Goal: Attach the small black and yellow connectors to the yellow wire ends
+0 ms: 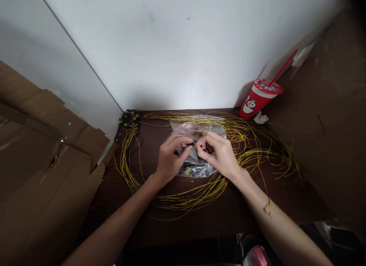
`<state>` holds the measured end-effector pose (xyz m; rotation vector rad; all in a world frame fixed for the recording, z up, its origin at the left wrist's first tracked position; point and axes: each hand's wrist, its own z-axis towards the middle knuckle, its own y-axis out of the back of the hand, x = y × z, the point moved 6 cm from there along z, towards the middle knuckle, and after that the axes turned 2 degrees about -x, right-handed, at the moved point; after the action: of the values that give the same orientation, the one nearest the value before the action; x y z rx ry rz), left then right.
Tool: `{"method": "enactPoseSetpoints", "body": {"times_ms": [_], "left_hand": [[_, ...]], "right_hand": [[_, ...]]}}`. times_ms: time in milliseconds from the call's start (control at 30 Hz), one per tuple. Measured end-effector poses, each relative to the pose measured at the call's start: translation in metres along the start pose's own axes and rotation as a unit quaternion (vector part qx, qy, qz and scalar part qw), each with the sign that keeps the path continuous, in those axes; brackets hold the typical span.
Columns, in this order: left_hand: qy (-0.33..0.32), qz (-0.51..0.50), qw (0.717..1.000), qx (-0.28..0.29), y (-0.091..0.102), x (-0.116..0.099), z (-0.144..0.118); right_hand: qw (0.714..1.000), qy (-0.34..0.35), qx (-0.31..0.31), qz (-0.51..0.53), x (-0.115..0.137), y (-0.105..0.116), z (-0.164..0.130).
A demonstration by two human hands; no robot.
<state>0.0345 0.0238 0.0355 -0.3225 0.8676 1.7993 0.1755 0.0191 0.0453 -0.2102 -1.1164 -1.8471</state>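
**Two hands, one small black part, a tabletop ringed in yellow wire**

One dark brown tabletop (228, 216) carries everything, pushed into a corner of white wall. Flattened brown cardboard (42, 163) leans at its left side, and more brown board stands at the right. On the wood lies one big loose coil of yellow wires (177, 199) — too many strands to count — looping from the far left corner round to the near edge and fraying out to the right. At the far left the wire ends gather in one cluster of small dark connectors (130, 117). One clear plastic bag (197, 168) sits inside the coil, with small dark and yellowish pieces in it. One red paper cup (256, 100) with a red straw stands at the far right corner, one crumpled white scrap (260, 118) just beside it.

Two bare hands meet over the bag. The left hand (168, 161) and the right hand (220, 153) each have their fingertips pressed together, pinching one small black part (191, 144) between them — slim and dark, its detail too small to make out. It is held just above the bag, at the middle of the coil.
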Motion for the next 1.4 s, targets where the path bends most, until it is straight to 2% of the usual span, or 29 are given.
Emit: {"method": "enactPoseSetpoints", "body": {"times_ms": [400, 700, 900, 1133, 1300, 1400], "left_hand": [[-0.015, 0.012, 1.000, -0.001, -0.001, -0.002, -0.001], [-0.039, 0.034, 0.999, 0.008, -0.003, -0.007, -0.003], [-0.047, 0.017, 0.999, 0.009, -0.004, -0.009, -0.003], [0.026, -0.038, 0.999, -0.027, 0.000, 0.001, -0.001], [0.105, -0.092, 0.989, -0.042, -0.001, 0.013, -0.005], [0.119, -0.102, 0.987, -0.038, -0.002, 0.014, -0.005]], "right_hand": [[0.998, 0.025, 0.030, -0.041, -0.002, -0.004, -0.003], [0.990, 0.078, 0.058, -0.103, 0.006, -0.002, 0.001], [0.990, 0.082, 0.061, -0.093, 0.007, -0.003, 0.001], [0.997, 0.042, 0.043, -0.042, 0.002, -0.003, -0.001], [0.996, 0.064, 0.003, -0.058, 0.005, 0.002, 0.000], [0.996, 0.070, -0.004, -0.059, 0.004, 0.003, 0.000]]}}
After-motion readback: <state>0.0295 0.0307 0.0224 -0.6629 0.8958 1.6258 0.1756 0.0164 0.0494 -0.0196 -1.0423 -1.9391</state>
